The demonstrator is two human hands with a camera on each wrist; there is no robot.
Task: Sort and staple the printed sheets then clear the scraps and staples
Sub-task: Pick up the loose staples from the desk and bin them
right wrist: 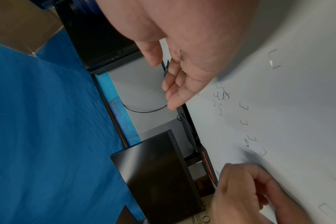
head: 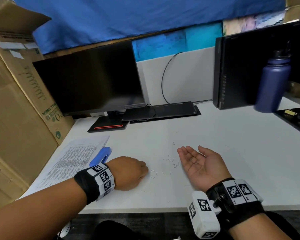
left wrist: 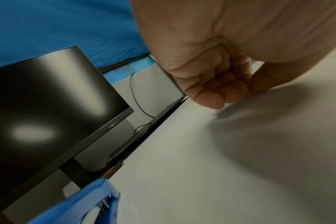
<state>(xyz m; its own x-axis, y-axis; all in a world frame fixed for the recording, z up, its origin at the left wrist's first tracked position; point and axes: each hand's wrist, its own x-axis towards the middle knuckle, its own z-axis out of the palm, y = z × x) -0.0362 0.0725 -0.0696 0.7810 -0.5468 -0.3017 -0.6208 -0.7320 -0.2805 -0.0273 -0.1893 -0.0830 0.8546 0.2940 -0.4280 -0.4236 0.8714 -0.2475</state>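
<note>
White desk [head: 215,135] runs under both my hands, with a dark monitor [head: 87,80] at the back, a black computer case [head: 239,70] to the right and a blue cloth [head: 128,14] hanging above them. On my left stands a big cardboard box [head: 16,101]; its printing reads sideways and I can make out only "TISSUE", the rest being too blurred. A navy bottle [head: 272,84] stands by the case, its lower part smeared.

My left hand [head: 128,172] lies knuckles up on the desk, fingers [left wrist: 211,97] curled under into a loose fist. The left wrist view shows the fingertips tucked toward the palm, but I cannot tell whether they pinch anything. My right hand [head: 200,163] lies palm up, fingers relaxed and spread, nothing that I can see in it.

Between the two hands loose staples [head: 173,163] are scattered on the desk, thickest just beside my right fingertips, with a few strays nearer me. In the right wrist view they show as small bent brackets [right wrist: 244,107], some tangled.

Printed sheets [head: 73,160] lie in a stack to the left of my left wrist, covered in fine rows of text too small to read; their near corner is hidden by my forearm. A blue stapler [head: 100,156] sits on the sheets' right edge, partly behind my wristband [head: 102,179], whose square black-and-white codes I cannot decode.
</note>
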